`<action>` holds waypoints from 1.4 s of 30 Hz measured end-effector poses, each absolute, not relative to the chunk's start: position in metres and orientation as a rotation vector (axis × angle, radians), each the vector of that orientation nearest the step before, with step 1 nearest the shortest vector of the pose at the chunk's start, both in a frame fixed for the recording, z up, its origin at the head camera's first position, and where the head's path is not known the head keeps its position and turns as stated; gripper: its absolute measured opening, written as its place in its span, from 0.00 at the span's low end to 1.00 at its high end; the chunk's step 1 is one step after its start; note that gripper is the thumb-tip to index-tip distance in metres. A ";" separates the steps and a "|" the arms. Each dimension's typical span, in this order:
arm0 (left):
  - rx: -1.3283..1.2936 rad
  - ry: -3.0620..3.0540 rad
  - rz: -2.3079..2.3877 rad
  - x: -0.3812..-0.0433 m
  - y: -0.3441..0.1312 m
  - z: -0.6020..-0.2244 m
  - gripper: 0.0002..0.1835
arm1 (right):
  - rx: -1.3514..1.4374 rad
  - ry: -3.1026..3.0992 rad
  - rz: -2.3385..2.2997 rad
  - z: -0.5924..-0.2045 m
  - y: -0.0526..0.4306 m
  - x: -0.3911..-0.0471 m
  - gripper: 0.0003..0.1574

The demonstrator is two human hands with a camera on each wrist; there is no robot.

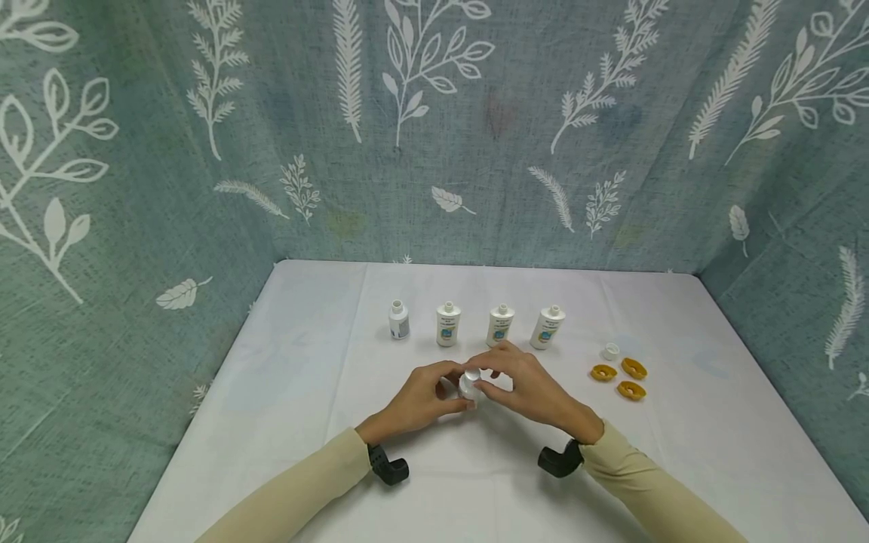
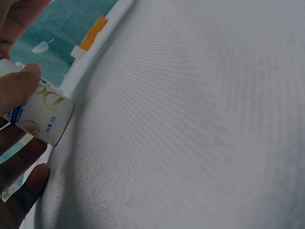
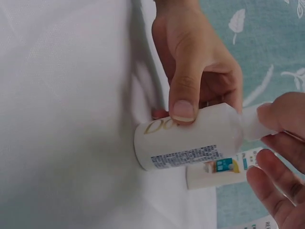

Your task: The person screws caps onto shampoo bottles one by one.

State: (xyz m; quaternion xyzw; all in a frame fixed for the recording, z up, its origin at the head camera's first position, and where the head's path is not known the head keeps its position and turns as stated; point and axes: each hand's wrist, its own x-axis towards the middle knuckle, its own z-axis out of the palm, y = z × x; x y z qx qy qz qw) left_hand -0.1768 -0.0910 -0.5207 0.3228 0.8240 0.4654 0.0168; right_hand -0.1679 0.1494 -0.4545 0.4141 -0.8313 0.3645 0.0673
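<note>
1. The left hand [image 1: 417, 400] grips the small white bottle [image 1: 468, 386], thumb over its body, just above the surface [image 1: 305, 377].
2. The right hand [image 1: 529, 388] pinches the bottle's cap [image 3: 255, 125].
3. Behind the bottle stands a row of four bottles [image 1: 498, 326]; to its right lie yellow caps [image 1: 631, 368].

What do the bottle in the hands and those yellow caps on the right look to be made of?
The bottle looks like opaque white plastic with a smooth, faintly glossy skin and print straight on it. The left hand grips its body; the right hand pinches its white cap, likely plastic too. The yellow caps look like moulded plastic, hollow side up; too small to judge their finish.
</note>
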 end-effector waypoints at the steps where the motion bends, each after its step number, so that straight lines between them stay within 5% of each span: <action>1: 1.001 2.559 1.448 -0.177 -0.091 -0.520 0.25 | 1.255 -2.494 1.092 -0.455 0.149 -0.168 0.19; 42: 1.003 2.556 1.429 -0.177 -0.092 -0.521 0.25 | 1.185 -2.509 1.111 -0.461 0.150 -0.165 0.24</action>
